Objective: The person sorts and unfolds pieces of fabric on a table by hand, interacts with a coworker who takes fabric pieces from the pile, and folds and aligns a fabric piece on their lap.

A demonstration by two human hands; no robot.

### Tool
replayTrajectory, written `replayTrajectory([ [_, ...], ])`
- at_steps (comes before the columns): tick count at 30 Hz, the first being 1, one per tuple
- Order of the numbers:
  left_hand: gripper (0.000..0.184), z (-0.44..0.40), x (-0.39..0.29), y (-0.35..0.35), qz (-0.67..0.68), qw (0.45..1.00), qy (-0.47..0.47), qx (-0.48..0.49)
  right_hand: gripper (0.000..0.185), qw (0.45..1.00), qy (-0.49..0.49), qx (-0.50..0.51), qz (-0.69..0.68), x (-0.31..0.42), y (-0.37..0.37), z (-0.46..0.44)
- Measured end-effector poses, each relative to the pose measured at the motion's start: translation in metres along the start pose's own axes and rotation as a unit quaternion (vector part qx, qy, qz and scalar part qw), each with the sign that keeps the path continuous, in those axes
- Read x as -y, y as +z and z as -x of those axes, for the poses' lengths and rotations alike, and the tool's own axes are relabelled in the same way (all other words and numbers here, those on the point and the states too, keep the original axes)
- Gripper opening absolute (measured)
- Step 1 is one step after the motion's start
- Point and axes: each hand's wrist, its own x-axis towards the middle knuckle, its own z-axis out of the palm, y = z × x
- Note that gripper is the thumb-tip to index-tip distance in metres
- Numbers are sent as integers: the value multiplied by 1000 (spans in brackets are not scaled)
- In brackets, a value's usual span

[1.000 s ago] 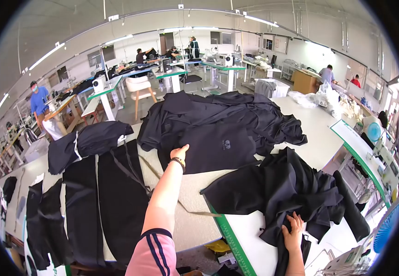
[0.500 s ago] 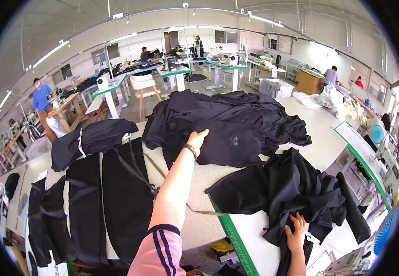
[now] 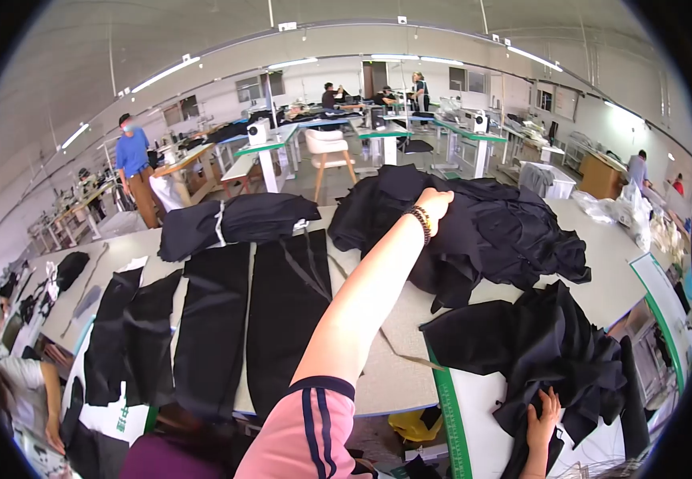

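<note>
Black panel (image 3: 444,259) was clamped in left hand's (image 3: 435,207) fingers, right hand's (image 3: 543,417) spread
Pile (image 3: 529,231) near worktop's (image 3: 400,371) far edge could have been disarranged by snagging

Bright light comes from ceiling tubes (image 3: 166,75), with fisheye distortion toward black edges.

Strip lights (image 3: 166,75) glow below the grey ceiling (image 3: 202,24); pale walls (image 3: 514,89) hold windows (image 3: 248,89). A white chair (image 3: 326,145) stands on the floor (image 3: 296,180) near green-edged tables (image 3: 462,132), a brown cabinet (image 3: 601,176) far right.
</note>
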Motion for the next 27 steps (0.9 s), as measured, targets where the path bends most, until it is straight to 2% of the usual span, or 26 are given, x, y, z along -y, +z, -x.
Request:
replayTrajectory([
  [4,43,23,-25,-7,14,999,27,16,44,1000,-3,-3,-2,-2,0,0],
  [8,33,5,-32,-19,30,998,38,44,44,1000,7,7,-3,3,-4,0],
  [10,27,-1,-36,-23,39,998,43,9,44,1000,12,2,-12,5,-4,1],
  [11,26,25,-51,-23,27,999,38,-16,44,1000,11,-2,-14,7,-5,0],
  [12,25,-13,-36,-32,80,996,31,5,44,1000,11,-4,-16,10,-7,2],
  [13,43,17,-52,-36,133,986,-19,94,44,1000,13,0,-11,11,-8,2],
  [14,38,10,-52,-42,95,993,15,74,45,1000,10,-1,-10,11,-9,2],
  [18,36,2,-54,-42,100,994,3,39,45,1000,15,-12,-10,12,-8,4],
  [22,35,22,-61,-33,77,996,0,43,45,1000,16,-16,-1,15,-10,5],
  [24,26,19,-64,-36,83,995,-24,53,44,1000,22,-14,-1,17,-12,5],
  [27,25,8,-58,-45,79,996,-17,49,44,1000,26,-12,0,18,-12,4],
])
